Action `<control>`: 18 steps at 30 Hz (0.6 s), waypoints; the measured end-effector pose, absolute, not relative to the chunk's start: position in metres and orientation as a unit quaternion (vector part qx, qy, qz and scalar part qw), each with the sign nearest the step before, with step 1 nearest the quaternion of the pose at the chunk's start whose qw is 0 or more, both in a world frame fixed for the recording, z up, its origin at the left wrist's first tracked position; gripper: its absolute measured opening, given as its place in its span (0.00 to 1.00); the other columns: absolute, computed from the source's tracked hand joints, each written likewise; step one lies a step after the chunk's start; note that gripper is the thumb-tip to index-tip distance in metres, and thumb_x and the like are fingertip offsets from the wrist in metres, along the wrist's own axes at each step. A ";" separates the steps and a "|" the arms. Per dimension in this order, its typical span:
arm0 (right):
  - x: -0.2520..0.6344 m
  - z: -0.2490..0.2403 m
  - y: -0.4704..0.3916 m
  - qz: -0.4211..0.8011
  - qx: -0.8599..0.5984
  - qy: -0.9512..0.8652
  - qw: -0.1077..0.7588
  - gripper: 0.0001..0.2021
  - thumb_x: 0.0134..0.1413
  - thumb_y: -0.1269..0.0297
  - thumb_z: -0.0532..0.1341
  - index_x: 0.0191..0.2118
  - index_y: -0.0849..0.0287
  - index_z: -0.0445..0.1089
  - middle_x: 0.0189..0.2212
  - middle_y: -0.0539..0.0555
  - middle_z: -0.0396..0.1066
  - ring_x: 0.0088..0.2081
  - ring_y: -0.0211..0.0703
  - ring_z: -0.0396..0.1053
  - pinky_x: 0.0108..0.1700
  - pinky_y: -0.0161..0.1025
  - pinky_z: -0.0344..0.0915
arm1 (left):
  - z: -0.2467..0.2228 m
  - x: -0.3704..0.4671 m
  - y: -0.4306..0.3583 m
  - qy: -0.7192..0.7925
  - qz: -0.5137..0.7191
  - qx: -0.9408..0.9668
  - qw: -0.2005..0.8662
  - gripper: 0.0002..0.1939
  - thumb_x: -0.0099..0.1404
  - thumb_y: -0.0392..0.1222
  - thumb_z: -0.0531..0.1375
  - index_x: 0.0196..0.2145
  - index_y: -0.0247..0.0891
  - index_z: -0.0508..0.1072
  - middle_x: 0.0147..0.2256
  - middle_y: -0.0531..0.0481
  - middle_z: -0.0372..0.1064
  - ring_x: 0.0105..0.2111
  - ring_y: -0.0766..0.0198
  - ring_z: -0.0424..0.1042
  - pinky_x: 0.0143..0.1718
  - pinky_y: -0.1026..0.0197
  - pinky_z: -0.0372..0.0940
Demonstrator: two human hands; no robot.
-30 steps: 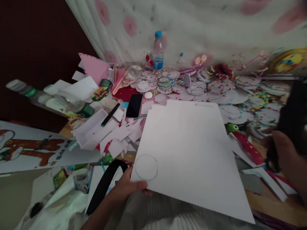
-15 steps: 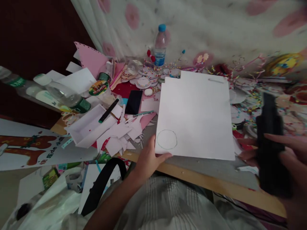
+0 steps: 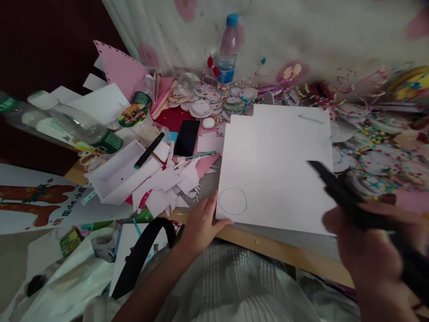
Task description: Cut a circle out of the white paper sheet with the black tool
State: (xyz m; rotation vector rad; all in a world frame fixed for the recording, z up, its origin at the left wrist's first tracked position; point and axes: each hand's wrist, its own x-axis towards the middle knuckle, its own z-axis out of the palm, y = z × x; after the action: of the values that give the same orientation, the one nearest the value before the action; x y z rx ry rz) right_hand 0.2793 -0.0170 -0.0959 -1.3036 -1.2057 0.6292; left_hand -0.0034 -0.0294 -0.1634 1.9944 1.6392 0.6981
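A white board or thick stack of white sheets (image 3: 275,174) lies on the table, with a notch in its far left corner. A thin circle (image 3: 233,201) is drawn near its front left corner. At that corner, my left hand (image 3: 201,226) holds the board, fingers along the left side and thumb at the front edge. My right hand (image 3: 372,246), blurred, is closed around a black utility knife (image 3: 338,190). The knife's slanted tip points left, above the right part of the board.
Paper scraps (image 3: 167,183), an open white box (image 3: 124,174) with a black pen (image 3: 149,150) across it, and a phone (image 3: 186,137) lie left. A water bottle (image 3: 228,51) stands at the back. Decorated paper discs (image 3: 378,158) crowd the right. The table's wooden edge (image 3: 268,243) runs in front.
My right hand has moved left with the utility knife, which has turned from upright to slanting left over the board. My left hand stays at the board's corner. The view has shifted slightly.
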 end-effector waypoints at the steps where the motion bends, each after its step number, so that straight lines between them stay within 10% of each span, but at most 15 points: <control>1: 0.273 -0.102 -0.015 0.337 -0.522 -0.511 0.594 0.20 0.48 0.45 0.66 0.45 0.45 0.69 0.23 0.51 0.69 0.20 0.46 0.68 0.18 0.42 0.63 | -0.165 -0.005 -0.029 0.593 0.249 0.742 0.188 0.41 0.58 0.53 0.67 0.64 0.40 0.57 0.43 0.41 0.70 0.44 0.50 0.72 0.44 0.49 0.69; 4: 0.250 -0.117 -0.014 0.500 -0.464 -0.499 0.534 0.28 0.55 0.47 0.62 0.60 0.47 0.60 0.40 0.61 0.75 0.32 0.51 0.74 0.23 0.44 0.67 | -0.166 -0.009 -0.032 0.570 0.265 0.772 0.099 0.34 0.60 0.52 0.65 0.60 0.37 0.61 0.47 0.38 0.69 0.48 0.48 0.70 0.47 0.47 0.68; 8: 0.223 -0.128 -0.022 0.440 -0.512 -0.531 0.512 0.19 0.55 0.57 0.64 0.52 0.50 0.64 0.31 0.52 0.72 0.29 0.43 0.70 0.29 0.41 0.68 | -0.169 -0.013 -0.042 0.514 0.300 0.801 0.062 0.15 0.67 0.39 0.60 0.51 0.37 0.69 0.45 0.41 0.73 0.45 0.54 0.73 0.47 0.52 0.69; 18: 0.171 -0.154 -0.033 0.376 -0.522 -0.638 0.423 0.16 0.55 0.64 0.63 0.50 0.51 0.63 0.34 0.52 0.73 0.30 0.42 0.72 0.30 0.38 0.71 | -0.194 -0.011 -0.047 0.464 0.390 0.796 -0.008 0.21 0.59 0.29 0.55 0.50 0.32 0.72 0.44 0.39 0.76 0.46 0.54 0.75 0.44 0.54 0.69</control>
State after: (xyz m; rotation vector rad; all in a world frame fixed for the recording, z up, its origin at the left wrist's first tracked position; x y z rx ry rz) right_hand 0.1706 -0.0329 -0.1536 -1.3065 -1.5971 0.9398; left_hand -0.0113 -0.0475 -0.1945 2.5113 1.4648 1.2301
